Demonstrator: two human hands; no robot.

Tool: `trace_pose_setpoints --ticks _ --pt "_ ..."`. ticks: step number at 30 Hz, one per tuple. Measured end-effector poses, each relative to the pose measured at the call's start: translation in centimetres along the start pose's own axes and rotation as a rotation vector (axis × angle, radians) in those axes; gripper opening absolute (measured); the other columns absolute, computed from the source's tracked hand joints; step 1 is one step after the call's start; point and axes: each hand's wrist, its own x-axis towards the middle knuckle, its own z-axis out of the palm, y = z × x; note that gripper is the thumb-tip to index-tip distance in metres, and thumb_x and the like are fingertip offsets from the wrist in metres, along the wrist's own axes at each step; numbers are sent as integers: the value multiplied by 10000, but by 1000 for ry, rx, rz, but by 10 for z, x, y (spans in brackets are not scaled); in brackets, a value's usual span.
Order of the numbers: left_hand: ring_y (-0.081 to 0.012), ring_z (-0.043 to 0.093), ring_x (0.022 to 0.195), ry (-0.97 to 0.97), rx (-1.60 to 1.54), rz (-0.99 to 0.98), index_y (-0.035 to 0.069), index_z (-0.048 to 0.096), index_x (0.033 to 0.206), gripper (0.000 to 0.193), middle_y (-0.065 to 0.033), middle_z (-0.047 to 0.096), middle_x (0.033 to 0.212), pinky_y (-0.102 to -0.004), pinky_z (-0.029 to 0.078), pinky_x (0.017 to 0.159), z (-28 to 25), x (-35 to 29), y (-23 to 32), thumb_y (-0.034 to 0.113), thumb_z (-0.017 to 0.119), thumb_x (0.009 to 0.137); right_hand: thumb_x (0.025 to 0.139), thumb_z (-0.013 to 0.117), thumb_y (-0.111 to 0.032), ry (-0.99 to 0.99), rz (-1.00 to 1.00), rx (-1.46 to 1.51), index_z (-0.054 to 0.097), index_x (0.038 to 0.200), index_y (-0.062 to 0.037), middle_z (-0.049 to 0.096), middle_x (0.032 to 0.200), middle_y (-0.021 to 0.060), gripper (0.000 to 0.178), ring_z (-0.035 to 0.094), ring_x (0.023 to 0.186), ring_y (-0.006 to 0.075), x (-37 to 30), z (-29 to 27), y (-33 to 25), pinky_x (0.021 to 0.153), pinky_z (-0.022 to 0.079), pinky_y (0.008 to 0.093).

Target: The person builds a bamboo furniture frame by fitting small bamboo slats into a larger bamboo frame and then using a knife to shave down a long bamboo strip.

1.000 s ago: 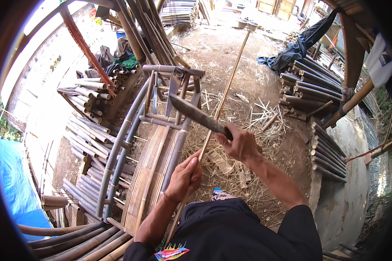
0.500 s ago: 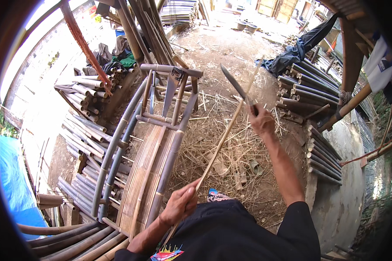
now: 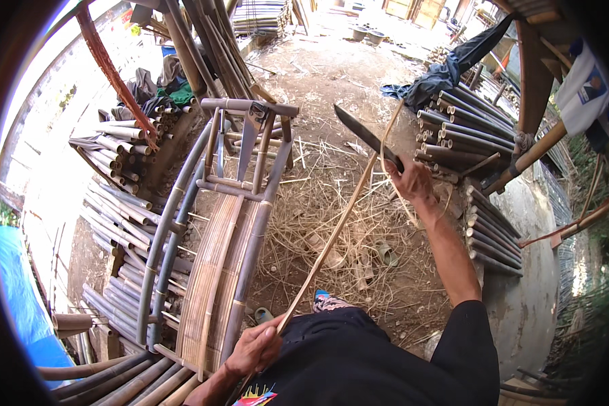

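My left hand (image 3: 256,348) is closed around the near end of a long, thin bamboo strip (image 3: 331,247), low by my waist. The strip slants up and away to the right. At its far end lies the dark blade of a large knife (image 3: 362,133), its handle gripped in my right hand (image 3: 413,183). By the blade a thin sliver (image 3: 388,125) stands apart from the strip and curves past my right hand. My right arm is stretched forward.
To the left stands a bamboo bench (image 3: 210,271) with a handsaw (image 3: 250,135) at its far end. Bamboo poles are stacked at left (image 3: 125,230) and right (image 3: 467,139). Shavings (image 3: 345,223) litter the dirt floor. A blue tarp (image 3: 20,298) lies far left.
My left hand has drawn back toward my body with the strip. A sliver now bends away at the blade, where the strip's far end looked straight. My view has shifted slightly.
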Motion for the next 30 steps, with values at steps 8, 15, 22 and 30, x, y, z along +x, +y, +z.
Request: trace_pose_setpoints --ticks 8,15,22,30 --pt "-53 301 433 -34 -2 -122 12 323 1455 597 24 375 626 -195 271 389 -48 -66 -30 379 453 1002 892 370 -704 112 385 -40 679 967 -77 668 829 233 703 653 814 414 39 -38 84 679 508 498" --pt "-74 486 459 70 205 13 -18 420 1348 514 -44 571 752 -195 371 398 -56 -3 -22 364 442 1006 872 311 -765 147 296 84 604 814 -63 569 606 59 763 553 481 152 22 -9 51 391 447 359" --pt "-54 472 478 237 467 154 -9 544 1245 379 10 510 609 -201 385 441 19 114 45 280 428 1028 908 333 -704 8 -189 149 522 789 -105 460 522 6 640 478 399 105 -66 50 -95 353 459 302" --pt "-24 372 508 274 588 120 -1 572 1159 292 56 410 595 -207 304 444 38 83 28 229 461 1018 894 304 -738 9 219 229 536 793 -103 463 513 -6 684 416 363 96 -24 32 -27 291 369 308"
